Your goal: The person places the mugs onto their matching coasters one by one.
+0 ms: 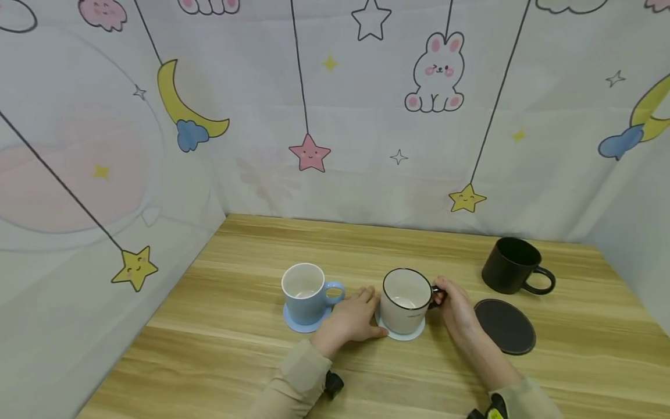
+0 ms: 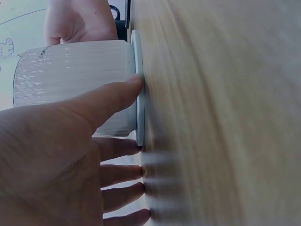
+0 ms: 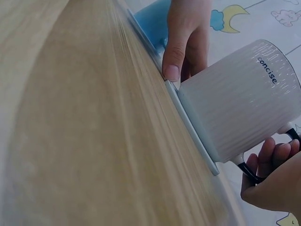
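A white mug (image 1: 406,302) with a black rim, a black handle and the word "concise" stands upright on a pale blue-green coaster (image 3: 190,127). My right hand (image 1: 456,307) grips the mug's handle from the right; its curled fingers (image 3: 267,153) show in the right wrist view. On the other side is my left hand (image 1: 355,319), with fairly straight, spread fingers. Its thumb (image 2: 113,96) touches the coaster's edge, and the fingertips reach down to the tabletop and the coaster's far edge. Left of that hand, a blue mug (image 1: 305,295) sits on a blue coaster (image 1: 293,323).
At the back right a black mug (image 1: 510,266) stands on the wooden table (image 1: 209,349), its handle to the right. A black round coaster (image 1: 505,327) lies in front of it, near my right forearm. A cartoon-printed cloth (image 1: 356,192) hangs behind and along the sides.
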`<state>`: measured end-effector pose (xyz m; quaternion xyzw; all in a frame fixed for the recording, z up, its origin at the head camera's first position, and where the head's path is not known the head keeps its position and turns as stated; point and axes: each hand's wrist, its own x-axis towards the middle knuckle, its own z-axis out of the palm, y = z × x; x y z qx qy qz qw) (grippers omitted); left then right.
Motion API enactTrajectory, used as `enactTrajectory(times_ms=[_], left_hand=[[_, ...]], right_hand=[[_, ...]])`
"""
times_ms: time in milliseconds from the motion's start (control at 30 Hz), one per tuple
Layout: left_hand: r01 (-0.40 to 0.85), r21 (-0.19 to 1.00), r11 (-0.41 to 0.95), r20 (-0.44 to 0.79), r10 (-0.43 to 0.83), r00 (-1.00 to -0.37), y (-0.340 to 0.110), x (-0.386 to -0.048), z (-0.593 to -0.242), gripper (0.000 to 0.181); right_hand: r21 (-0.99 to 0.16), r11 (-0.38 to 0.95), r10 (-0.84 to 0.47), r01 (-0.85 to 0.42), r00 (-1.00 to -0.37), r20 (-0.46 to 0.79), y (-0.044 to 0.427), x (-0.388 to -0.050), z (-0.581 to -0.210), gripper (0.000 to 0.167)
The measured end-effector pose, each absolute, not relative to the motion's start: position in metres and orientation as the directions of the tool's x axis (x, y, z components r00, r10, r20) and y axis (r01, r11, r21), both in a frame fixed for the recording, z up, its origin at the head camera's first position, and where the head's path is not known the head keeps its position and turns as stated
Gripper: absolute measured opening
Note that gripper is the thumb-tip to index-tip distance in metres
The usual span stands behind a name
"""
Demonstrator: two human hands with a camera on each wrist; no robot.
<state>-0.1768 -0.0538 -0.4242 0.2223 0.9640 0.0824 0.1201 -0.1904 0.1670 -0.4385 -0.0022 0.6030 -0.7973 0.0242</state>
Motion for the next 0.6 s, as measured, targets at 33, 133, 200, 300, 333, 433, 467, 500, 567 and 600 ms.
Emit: enactTrajectory(times_ms=[33,133,200,300,333,433,467,500,567,600], left_hand=[[0.409,0.212,0.887,-0.192,0.449,-0.873,-0.054,-0.177,-0.424,0.078],[0.407,0.217,0.888,-0.191,0.447,-0.874,-0.053,-0.178,-0.425,0.078],[0.407,0.217,0.887,-0.185,0.447,-0.875,-0.053,-0.178,-0.425,0.078],[0.408,0.215,0.888,-0.179,0.446,-0.877,-0.052,-0.177,-0.425,0.078],[0.408,0.212,0.888,-0.176,0.446,-0.878,-0.052,-0.177,-0.425,0.077],[0.410,0.206,0.889,-0.168,0.445,-0.880,-0.051,-0.177,-0.424,0.077],[0.409,0.206,0.889,-0.167,0.444,-0.880,-0.051,-0.177,-0.424,0.077],[0.410,0.203,0.889,-0.166,0.444,-0.880,-0.051,-0.177,-0.424,0.077],[0.410,0.201,0.890,-0.166,0.443,-0.881,-0.050,-0.177,-0.424,0.077],[0.409,0.200,0.890,-0.166,0.442,-0.881,-0.050,-0.177,-0.424,0.077]], right_hand=[[-0.964,-0.265,-0.036,0.035,-0.999,-0.026,0.167,-0.191,-0.438,0.037],[-0.969,-0.245,-0.013,0.038,-0.999,-0.036,0.166,-0.191,-0.438,0.036],[-0.972,-0.230,0.002,0.040,-0.999,-0.041,0.166,-0.191,-0.438,0.036],[-0.976,-0.208,0.006,0.057,-0.998,-0.060,0.166,-0.191,-0.436,0.036],[-0.977,-0.203,0.005,0.063,-0.998,-0.065,0.166,-0.191,-0.435,0.036],[-0.982,-0.170,-0.008,0.085,-0.996,-0.084,0.167,-0.191,-0.432,0.035],[-0.983,-0.158,-0.015,0.091,-0.996,-0.090,0.167,-0.192,-0.431,0.035],[-0.985,-0.145,-0.024,0.099,-0.995,-0.096,0.168,-0.192,-0.430,0.035],[-0.987,-0.113,-0.039,0.114,-0.993,-0.111,0.169,-0.192,-0.429,0.034],[-0.988,-0.097,-0.048,0.122,-0.992,-0.118,0.170,-0.192,-0.428,0.034]])
